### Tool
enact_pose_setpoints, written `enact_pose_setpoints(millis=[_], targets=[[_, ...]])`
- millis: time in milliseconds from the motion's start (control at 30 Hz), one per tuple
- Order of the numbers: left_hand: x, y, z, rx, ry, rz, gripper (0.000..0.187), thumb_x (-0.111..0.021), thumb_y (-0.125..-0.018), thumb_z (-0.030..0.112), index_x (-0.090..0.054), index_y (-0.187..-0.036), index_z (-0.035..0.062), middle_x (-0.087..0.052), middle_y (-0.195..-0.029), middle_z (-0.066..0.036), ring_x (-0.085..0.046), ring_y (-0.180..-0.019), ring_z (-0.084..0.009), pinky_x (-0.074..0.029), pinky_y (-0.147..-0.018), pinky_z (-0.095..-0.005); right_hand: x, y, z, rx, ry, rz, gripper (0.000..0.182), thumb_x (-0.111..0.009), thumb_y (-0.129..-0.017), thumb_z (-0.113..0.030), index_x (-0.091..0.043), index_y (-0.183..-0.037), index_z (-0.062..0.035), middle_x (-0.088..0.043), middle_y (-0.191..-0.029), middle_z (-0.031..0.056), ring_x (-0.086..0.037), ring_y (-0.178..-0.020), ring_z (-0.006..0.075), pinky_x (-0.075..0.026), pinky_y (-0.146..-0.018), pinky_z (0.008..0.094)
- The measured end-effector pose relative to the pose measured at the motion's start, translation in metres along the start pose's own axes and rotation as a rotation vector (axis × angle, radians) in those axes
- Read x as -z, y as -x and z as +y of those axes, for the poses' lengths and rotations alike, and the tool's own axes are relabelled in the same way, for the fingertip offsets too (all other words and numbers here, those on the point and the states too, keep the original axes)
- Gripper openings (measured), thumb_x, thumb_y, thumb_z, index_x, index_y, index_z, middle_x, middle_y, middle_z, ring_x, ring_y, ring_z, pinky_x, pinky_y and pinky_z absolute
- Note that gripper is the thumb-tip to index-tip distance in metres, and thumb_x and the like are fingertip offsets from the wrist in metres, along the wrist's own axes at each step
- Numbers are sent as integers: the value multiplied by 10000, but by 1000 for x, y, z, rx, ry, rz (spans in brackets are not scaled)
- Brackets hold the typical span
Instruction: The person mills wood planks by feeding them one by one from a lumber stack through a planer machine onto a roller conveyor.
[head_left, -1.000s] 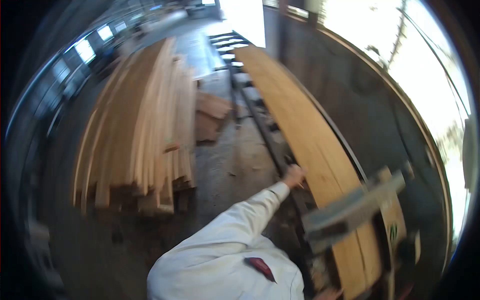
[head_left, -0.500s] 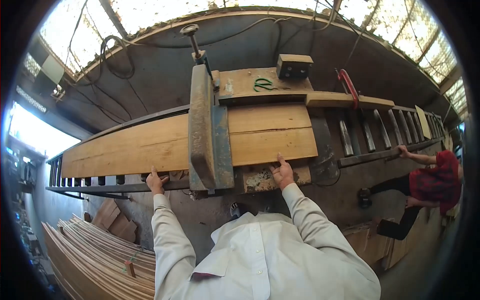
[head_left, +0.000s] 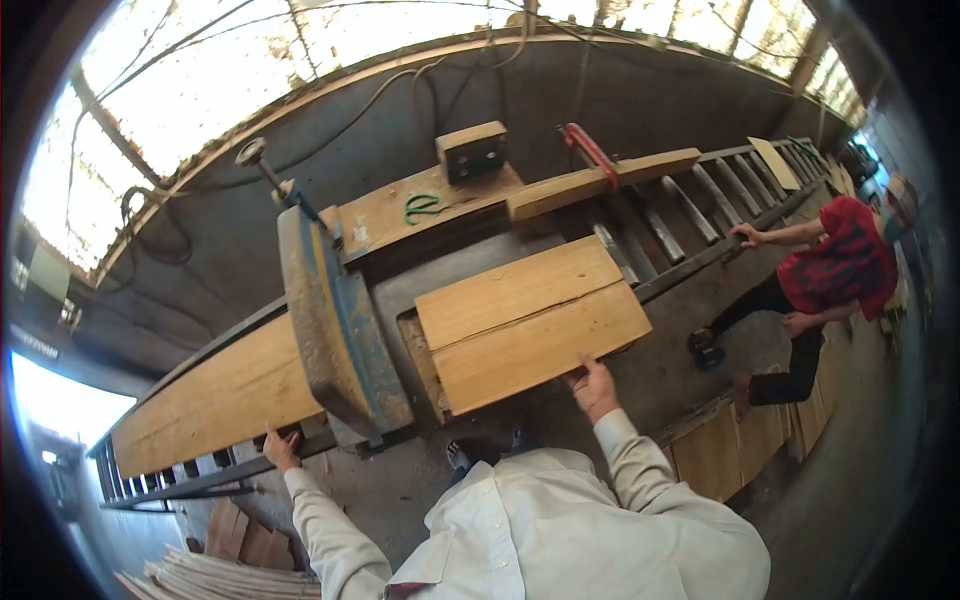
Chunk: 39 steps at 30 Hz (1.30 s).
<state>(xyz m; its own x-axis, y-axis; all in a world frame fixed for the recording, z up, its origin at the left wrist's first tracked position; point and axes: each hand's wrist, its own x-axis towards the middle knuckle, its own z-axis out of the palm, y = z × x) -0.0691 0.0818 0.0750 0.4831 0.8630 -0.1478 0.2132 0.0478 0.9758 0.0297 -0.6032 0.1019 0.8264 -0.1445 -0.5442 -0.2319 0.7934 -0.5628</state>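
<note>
A wooden board shows as two separate parts on either side of a worn blue-grey machine arm (head_left: 322, 320). The long part (head_left: 215, 395) lies on the rollers at the left, and my left hand (head_left: 283, 448) grips its near edge. My right hand (head_left: 597, 392) has its fingers closed on the near edge of the short part (head_left: 545, 355), close to that part's right corner. A dark crack runs along the short part, which sits at an angle on the machine table. The undersides of both parts are hidden.
Behind the short part are a block with dark holes (head_left: 472, 155), a green looped object (head_left: 421, 208) and a red clamp (head_left: 592, 155) on a wooden bar (head_left: 600, 184). A person in red (head_left: 845, 255) touches the roller frame (head_left: 715, 245) at right. Wood lies on the floor.
The board ran unbroken up to both sides of the machine arm; now the short part stands apart from it, moved right and turned. Both hands have moved outward. The camera view has tilted.
</note>
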Motion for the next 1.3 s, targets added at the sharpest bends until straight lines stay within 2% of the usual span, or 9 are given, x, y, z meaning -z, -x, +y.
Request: enact_pose_setpoints(millis=[367,433,467,533,600,767,1100,1167,1300], targets=[[-9,9,13,105,46,28,540,-575,-959,449,-577,-1177,-45,-640,-1025,-146,-658,-806,-272,-586,-628,-362,85,-185,-275,557,372,429,405,-671,-910,-202,-560,-1247,-6,-592,-1262,134,-563,-1151,294,-448,-968,418],[1,-13,-13,63,-5,66,538,-581,-958,458,-593,-1187,-29,-631,-1049,-106,-649,-856,-272,-599,-613,-400,58,-172,-274,794,493,495,472,-666,-916,-249,-532,-1285,11,-542,-1330,167,-519,-1209,317,-410,-1007,401],[23,-29,-34,-464,-674,-129,548,-713,-869,206,-495,-1331,8,-655,-1055,-134,-651,-921,-259,-588,-741,-394,40,-163,-263,903,555,515,506,-664,-918,-273,-518,-1304,19,-517,-1364,183,-497,-1238,328,-390,-1027,392],[22,-9,-6,-599,-1304,-95,679,-778,-787,211,-458,-1362,42,-672,-1056,-185,-655,-959,-345,-554,-723,-424,16,-141,-208,963,955,425,562,-637,-924,-321,-486,-1322,46,-492,-1392,202,-466,-1278,361,-373,-1058,406],[27,-19,-21,-754,-1082,-94,838,-848,-690,216,-424,-1389,30,-649,-892,-211,-607,-794,-419,-461,-666,-488,-6,-111,-149,982,1276,240,599,-625,-924,-358,-468,-1338,46,-451,-1430,212,-419,-1325,373,-339,-1094,417],[23,-38,-7,268,458,80,430,-681,-913,315,-564,-1201,19,-674,-932,-137,-656,-838,-322,-521,-713,-506,-38,-78,-39,1017,1793,35,638,-623,-912,-416,-450,-1377,-14,-374,-1494,191,-296,-1421,324,-214,-1177,443],[-21,9,14,204,408,91,350,-561,-989,298,-587,-1172,1,-653,-1058,-92,-656,-908,-216,-548,-769,-386,-58,-74,-31,936,1925,174,791,-528,-906,-596,-367,-1439,-35,-321,-1535,145,-232,-1455,272,-131,-1216,429],[-44,30,7,118,152,1,371,-555,-990,347,-619,-957,-17,-667,-921,-137,-659,-860,-261,-586,-677,-416,-59,-75,-33,926,1909,160,800,-517,-907,-608,-363,-1443,-34,-316,-1539,143,-223,-1459,267,-125,-1218,427],[-44,17,-60,-16,-200,-453,370,-598,-956,274,-589,-1127,-53,-653,-954,-112,-653,-844,-259,-525,-687,-367,-55,-76,-32,901,1877,139,819,-496,-906,-636,-365,-1444,-32,-307,-1545,139,-212,-1463,263,-119,-1217,425]])
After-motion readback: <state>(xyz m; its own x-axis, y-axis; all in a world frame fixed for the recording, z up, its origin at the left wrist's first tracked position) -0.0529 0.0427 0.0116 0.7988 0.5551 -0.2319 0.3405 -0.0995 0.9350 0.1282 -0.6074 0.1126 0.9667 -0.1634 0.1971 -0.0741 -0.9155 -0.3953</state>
